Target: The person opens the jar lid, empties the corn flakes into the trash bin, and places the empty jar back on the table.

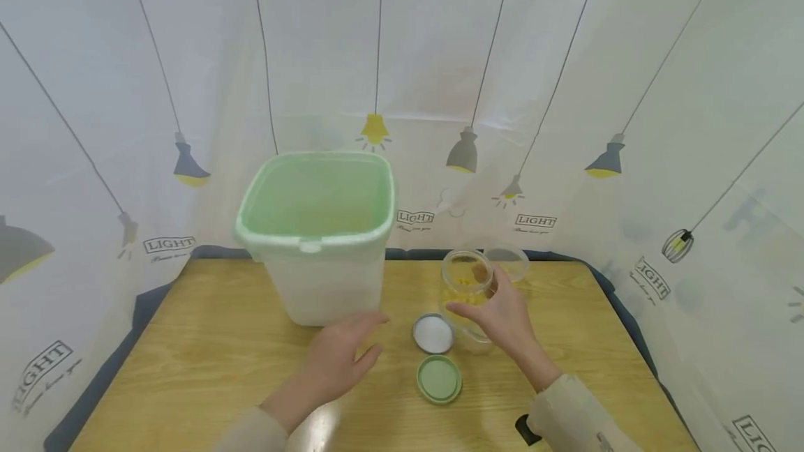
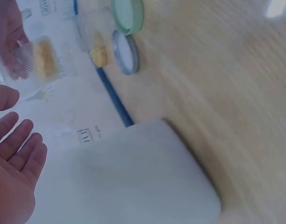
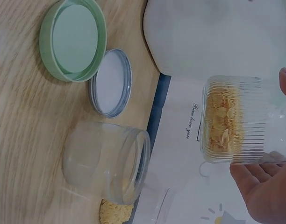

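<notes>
My right hand (image 1: 502, 309) grips a clear, open-mouthed jar (image 1: 466, 277) near its top. The jar has ribbed sides, and dry yellow pieces (image 3: 223, 121) lie in its bottom; it is raised above the wooden table. Below it stands another clear jar (image 3: 89, 154) without a lid. My left hand (image 1: 339, 358) holds nothing; its fingers are relaxed in front of the white bin (image 1: 333, 284). Between the hands lie a silver-rimmed lid (image 1: 433, 333) with a white inside and a green lid (image 1: 439, 379).
The tall bin has a green rim (image 1: 308, 246) and stands at the table's back left. A further clear container (image 1: 511, 264) is at the back right, and more yellow pieces (image 3: 116, 212) show behind the lower jar. Printed sheeting (image 1: 433, 180) encloses the wooden table (image 1: 207, 368).
</notes>
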Demonstrator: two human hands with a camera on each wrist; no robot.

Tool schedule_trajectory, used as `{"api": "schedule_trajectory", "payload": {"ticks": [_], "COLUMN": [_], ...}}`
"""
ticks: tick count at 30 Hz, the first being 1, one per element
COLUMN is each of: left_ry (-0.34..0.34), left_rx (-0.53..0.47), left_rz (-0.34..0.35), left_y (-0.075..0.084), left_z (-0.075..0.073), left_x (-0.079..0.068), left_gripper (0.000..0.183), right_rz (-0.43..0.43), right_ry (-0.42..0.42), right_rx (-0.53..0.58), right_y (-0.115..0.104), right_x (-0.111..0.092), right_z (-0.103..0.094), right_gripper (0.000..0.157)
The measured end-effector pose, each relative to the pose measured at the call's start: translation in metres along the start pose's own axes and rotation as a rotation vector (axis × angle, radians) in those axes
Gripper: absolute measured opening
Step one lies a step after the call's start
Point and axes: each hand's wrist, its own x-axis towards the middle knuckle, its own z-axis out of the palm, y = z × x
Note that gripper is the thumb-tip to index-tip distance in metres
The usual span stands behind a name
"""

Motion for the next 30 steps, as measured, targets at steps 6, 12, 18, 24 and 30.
{"api": "schedule_trajectory", "payload": {"ticks": [6,12,18,24,30], "left_ry": [0.122,0.229,0.269,0.257,0.148], "left_rx": [0.079,0.142,0.199,0.301,0.231], "left_rz": [0.033,0.12,0.025,-0.153,-0.391], "left_y": [-0.003,-0.009,-0.017,-0.03,-0.044], "left_z": [-0.039,-0.079,-0.116,-0.144,-0.165], "left_x": [0.014,0.034,0.049,0.057,0.064], "left_gripper": [0.04,0.038,0.038,0.039,0.043], "right_rz": [-0.012,-0.029,-0.067,-0.119,-0.199], "right_ry": [-0.003,0.001,0.0,-0.009,0.007], "right_rx": [-0.053,-0.099,-0.089,-0.072,-0.089], "right_y": [-0.01,-0.019,-0.031,-0.045,-0.058], "right_x": [0.004,0.008,0.013,0.017,0.023], "right_z": [-0.002,-0.005,-0.006,-0.009,-0.012], "right_gripper": [0.088,0.088,0.091,0.094,0.092]}}
